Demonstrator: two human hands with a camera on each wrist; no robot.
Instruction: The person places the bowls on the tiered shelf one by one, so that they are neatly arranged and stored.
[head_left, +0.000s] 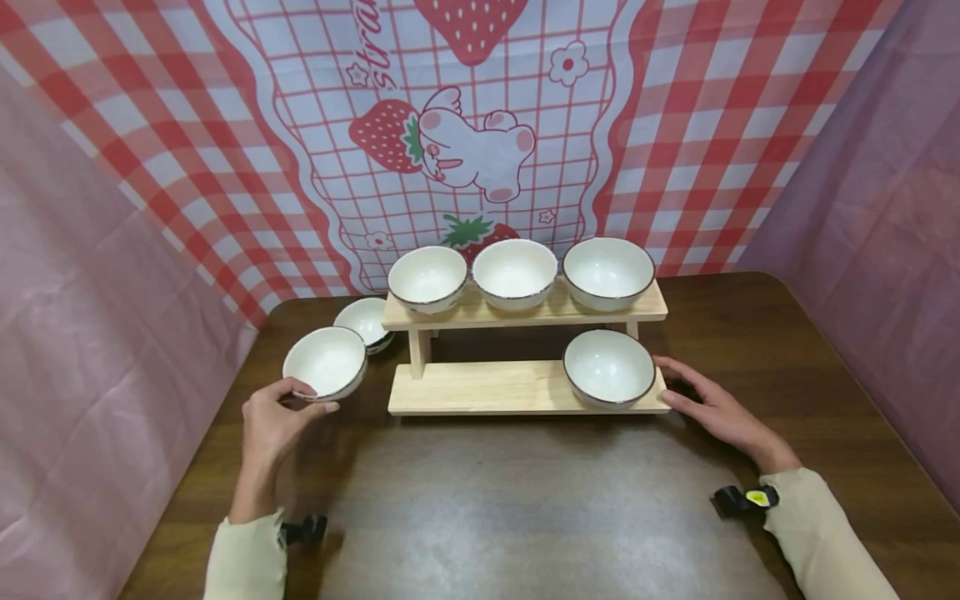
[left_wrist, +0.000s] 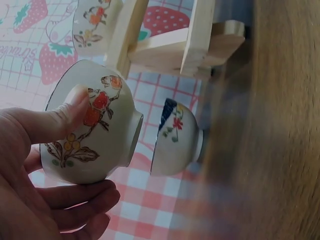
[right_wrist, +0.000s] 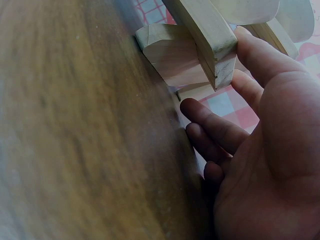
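My left hand [head_left: 272,421] grips a white bowl [head_left: 324,363] at its near side, thumb on the outer wall. In the left wrist view this bowl [left_wrist: 95,122] shows painted red birds and leaves, and its foot is off the table. Behind it stands another white bowl [head_left: 365,322], with a blue patch and red flowers outside. My right hand [head_left: 716,411] has its fingertips at the right end of the lower step of a two-tier wooden stand [head_left: 480,387], fingers loosely extended. On that step, near this hand, sits a dark-rimmed white bowl [head_left: 609,368].
Along the stand's upper step [head_left: 525,311] are three white bowls in a row: left [head_left: 427,278], middle [head_left: 514,273] and right [head_left: 608,272]. The stand is on a brown wooden table [head_left: 525,500], in front of a red checked strawberry cloth [head_left: 697,150].
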